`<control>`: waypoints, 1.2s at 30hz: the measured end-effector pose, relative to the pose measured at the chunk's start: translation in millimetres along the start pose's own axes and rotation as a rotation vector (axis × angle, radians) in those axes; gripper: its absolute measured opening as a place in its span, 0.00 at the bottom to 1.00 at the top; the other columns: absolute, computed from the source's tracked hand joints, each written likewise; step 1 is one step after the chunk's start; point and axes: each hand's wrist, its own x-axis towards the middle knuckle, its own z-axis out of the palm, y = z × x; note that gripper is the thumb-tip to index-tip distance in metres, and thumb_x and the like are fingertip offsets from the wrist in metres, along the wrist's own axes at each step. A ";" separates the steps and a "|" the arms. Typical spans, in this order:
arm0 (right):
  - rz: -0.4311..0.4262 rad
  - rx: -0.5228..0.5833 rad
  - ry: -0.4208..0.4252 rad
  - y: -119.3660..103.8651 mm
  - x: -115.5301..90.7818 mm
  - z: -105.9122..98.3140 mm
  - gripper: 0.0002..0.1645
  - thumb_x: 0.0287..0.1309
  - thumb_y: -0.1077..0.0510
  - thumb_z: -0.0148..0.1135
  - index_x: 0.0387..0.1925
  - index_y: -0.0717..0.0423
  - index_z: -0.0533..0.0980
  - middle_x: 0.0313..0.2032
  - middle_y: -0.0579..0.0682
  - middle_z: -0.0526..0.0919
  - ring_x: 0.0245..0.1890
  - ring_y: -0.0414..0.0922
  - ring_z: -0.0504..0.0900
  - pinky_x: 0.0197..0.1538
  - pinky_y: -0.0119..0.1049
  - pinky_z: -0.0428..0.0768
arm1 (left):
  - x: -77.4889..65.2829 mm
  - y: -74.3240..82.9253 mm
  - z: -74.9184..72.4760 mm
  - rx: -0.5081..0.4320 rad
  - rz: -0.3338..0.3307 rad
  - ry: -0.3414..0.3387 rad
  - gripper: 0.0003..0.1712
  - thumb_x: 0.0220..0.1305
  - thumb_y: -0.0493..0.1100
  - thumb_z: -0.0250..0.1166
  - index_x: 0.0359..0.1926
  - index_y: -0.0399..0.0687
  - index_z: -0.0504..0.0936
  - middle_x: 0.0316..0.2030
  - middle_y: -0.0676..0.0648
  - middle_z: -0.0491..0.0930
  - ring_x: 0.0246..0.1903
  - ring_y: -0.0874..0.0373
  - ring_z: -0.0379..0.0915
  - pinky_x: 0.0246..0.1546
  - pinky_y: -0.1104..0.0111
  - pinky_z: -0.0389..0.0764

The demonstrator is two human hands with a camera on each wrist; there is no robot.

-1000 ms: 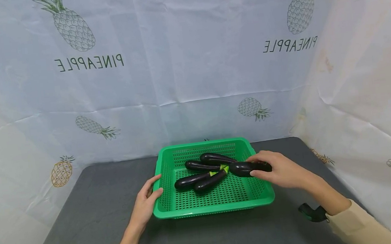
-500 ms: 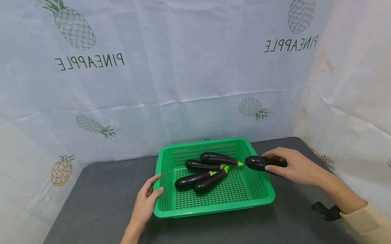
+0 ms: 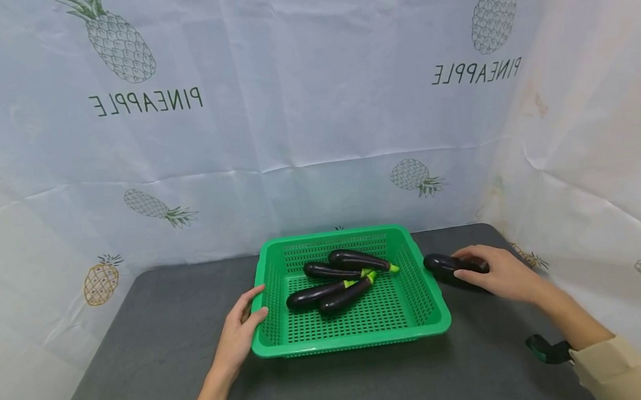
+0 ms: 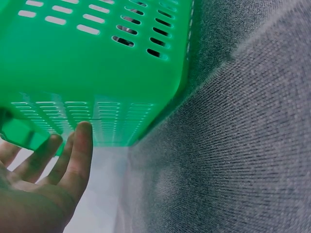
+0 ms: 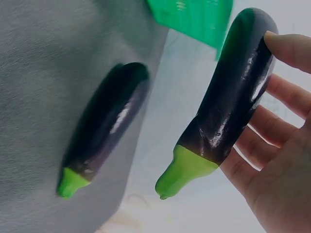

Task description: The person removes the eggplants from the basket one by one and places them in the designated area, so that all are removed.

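My right hand [image 3: 498,276] holds a dark purple eggplant [image 5: 238,87] just right of the basket, thumb on one side and fingers on the other. Its green stem end points back toward the palm side in the right wrist view. Another eggplant [image 5: 107,121] lies on the table below it; in the head view the held one mostly covers it. My left hand [image 3: 237,329] grips the left rim of the green plastic basket [image 3: 353,340]. In the left wrist view, its fingers [image 4: 80,155] touch the outer wall under the rim; the thumb is hidden there.
Several eggplants [image 3: 342,299] lie inside the basket, stems toward its right side. The dark grey table [image 3: 154,348] carries the basket near its back edge. A pale cloth [image 3: 310,97] printed with pineapples hangs behind and along the sides.
My right hand has carried the eggplant rightward, from above the basket's right part to beyond its right rim and lower. The left hand and the basket stay where they were.
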 end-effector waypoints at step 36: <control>0.078 -0.016 -0.017 65.7 -21.1 58.7 0.24 0.67 0.48 0.67 0.56 0.61 0.79 0.46 0.51 0.80 0.42 0.47 0.80 0.40 0.45 0.80 | -1.8 2.2 0.0 -0.002 -0.005 -0.001 0.28 0.78 0.44 0.57 0.75 0.53 0.65 0.78 0.41 0.54 0.77 0.47 0.50 0.58 0.73 0.71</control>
